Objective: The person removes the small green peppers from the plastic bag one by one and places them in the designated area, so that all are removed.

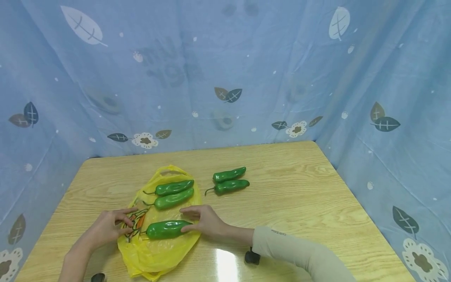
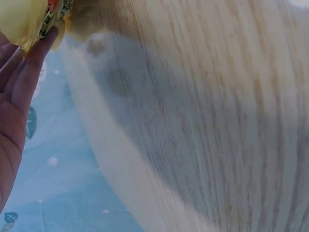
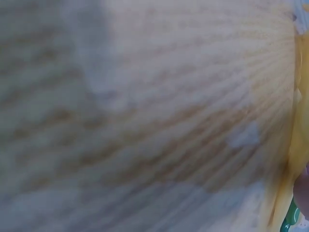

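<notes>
A yellow plastic bag (image 1: 155,254) lies spread on the table, its left end printed in orange and green. On it, a large green pepper (image 1: 165,230) lies near the front, with two slimmer green peppers (image 1: 173,188) behind. My left hand (image 1: 107,229) pinches the bag at the printed end; in the left wrist view its fingers (image 2: 30,79) meet the gathered plastic. My right hand (image 1: 208,223) is at the bag's right side, fingers and thumb spread apart, the thumb at the large pepper's tip. Only a bit of that hand shows in the right wrist view.
Two more green peppers (image 1: 230,180) lie together on the wooden table (image 1: 299,196), to the right of the bag. A blue leaf-patterned curtain (image 1: 197,70) hangs behind and along both sides. A small black object (image 1: 252,256) is under the right forearm.
</notes>
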Action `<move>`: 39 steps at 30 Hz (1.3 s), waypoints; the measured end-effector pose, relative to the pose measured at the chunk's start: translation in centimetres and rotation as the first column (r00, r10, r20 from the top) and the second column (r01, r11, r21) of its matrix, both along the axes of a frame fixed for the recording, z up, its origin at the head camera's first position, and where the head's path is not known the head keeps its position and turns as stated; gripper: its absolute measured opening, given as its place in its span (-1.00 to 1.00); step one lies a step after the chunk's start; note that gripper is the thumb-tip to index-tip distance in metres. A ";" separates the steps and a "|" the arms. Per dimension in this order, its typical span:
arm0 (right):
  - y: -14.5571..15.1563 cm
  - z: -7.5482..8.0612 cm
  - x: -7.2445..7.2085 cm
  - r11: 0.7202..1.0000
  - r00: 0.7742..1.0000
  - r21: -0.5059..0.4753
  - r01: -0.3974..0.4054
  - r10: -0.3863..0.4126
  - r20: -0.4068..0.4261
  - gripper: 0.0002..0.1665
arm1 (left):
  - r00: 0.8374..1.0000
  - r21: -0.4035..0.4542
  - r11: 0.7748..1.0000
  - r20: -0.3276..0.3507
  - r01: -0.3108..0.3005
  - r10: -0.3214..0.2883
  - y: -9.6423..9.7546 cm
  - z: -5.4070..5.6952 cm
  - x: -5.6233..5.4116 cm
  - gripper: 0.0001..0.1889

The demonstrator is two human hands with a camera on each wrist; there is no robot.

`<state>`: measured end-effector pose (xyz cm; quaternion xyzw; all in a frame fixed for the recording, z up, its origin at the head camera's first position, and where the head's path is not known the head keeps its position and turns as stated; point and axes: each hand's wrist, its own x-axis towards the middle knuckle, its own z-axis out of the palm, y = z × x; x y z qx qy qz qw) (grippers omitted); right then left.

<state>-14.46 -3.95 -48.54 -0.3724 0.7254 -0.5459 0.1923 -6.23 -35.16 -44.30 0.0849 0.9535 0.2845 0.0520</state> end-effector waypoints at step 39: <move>-0.9 0.9 -0.9 0.945 0.914 0.313 -0.093 0.205 -0.349 -0.48 | 1.000 -0.005 1.000 0.002 0.011 -0.011 -0.2 0.0 0.0 -0.79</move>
